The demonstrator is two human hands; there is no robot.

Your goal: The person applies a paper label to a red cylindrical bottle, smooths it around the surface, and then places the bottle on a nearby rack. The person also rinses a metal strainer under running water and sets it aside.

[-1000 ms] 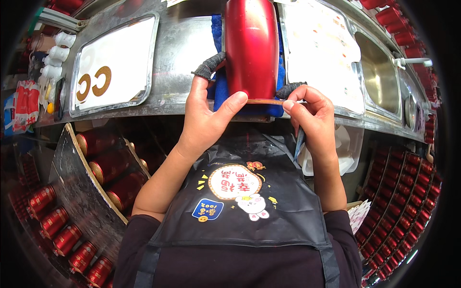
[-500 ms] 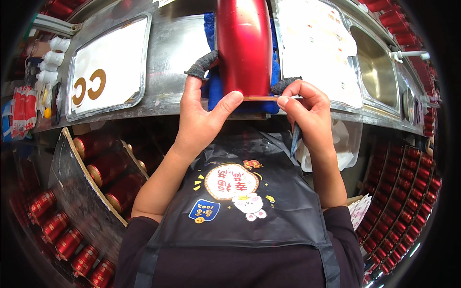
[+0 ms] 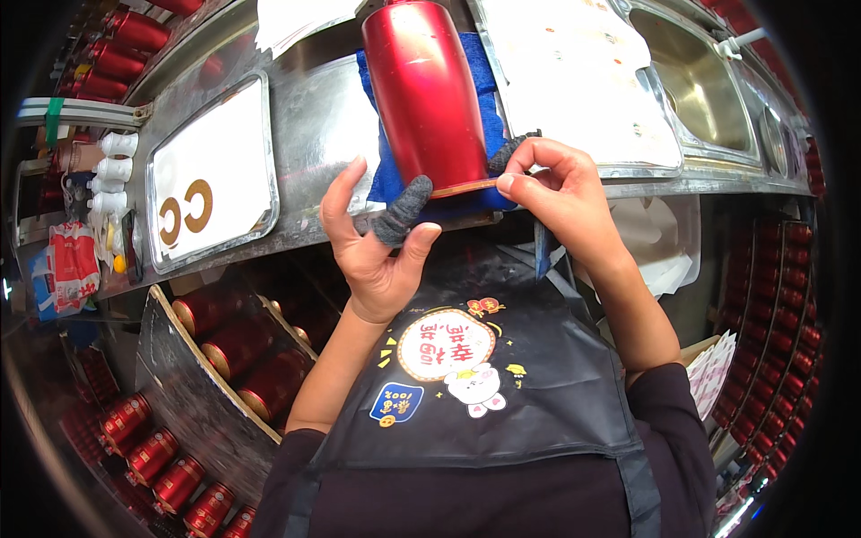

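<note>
A glossy red metal canister (image 3: 426, 99) lies on a blue cloth (image 3: 492, 112), its near end toward me. Along that end's edge runs a thin gold-brown strip (image 3: 462, 188). My left hand (image 3: 369, 269) has its fingers spread; one finger in a dark grey finger sleeve (image 3: 404, 212) rests by the strip's left end, and the hand grips nothing. At the right end of the edge, my right hand (image 3: 560, 190) pinches the strip between thumb and finger. Another dark sleeved finger (image 3: 513, 151) of that hand lies against the canister's right side.
On the metal counter, a tray (image 3: 271, 134) with gold C-shaped pieces stands left, a sheet-covered tray (image 3: 583, 90) right, beside a sink (image 3: 695, 81). Below left, a wooden rack (image 3: 211, 377) holds red canisters; a clear plastic bin (image 3: 686, 242) hangs below right. More red cans (image 3: 771, 341) stand racked right.
My left hand has come off the canister's left side, and its sleeved finger has moved to the near edge. The right hand has shifted slightly left, closer to the edge. The view has turned.
</note>
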